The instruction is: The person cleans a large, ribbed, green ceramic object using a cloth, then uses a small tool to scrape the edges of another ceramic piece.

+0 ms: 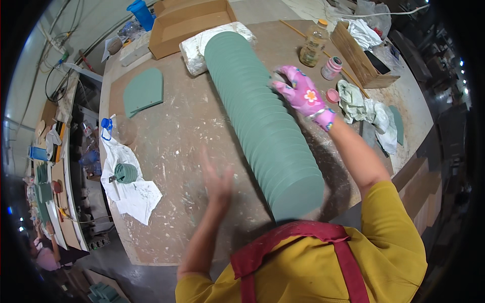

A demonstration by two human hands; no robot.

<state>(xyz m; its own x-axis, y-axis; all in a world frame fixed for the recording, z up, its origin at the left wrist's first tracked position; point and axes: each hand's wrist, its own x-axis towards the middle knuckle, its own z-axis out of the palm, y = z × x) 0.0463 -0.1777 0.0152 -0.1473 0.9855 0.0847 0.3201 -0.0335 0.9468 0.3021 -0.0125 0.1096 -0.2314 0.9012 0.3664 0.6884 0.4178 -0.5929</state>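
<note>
A long row of overlapping green round-ended boards [262,116] runs across the worktable, the nearest one lying on top. My right hand [305,93], in a pink flowered glove, is at the row's right edge near its far half. Its fingers are curled closed around something small and greyish that I cannot make out. My left hand [218,184] is bare and blurred by motion, over the table left of the row. Its fingers look stretched and apart, with nothing in them. The far end of the row leans on a white wrapped bundle [194,53].
Left lie a loose green board [144,93], a clear jug with a blue cap [106,123] and a white cloth [134,194] bearing a green coil [125,173]. Right are a yellow-capped bottle [314,44], a pink paint jar [331,68], crumpled rags [371,113] and a wooden box [356,58].
</note>
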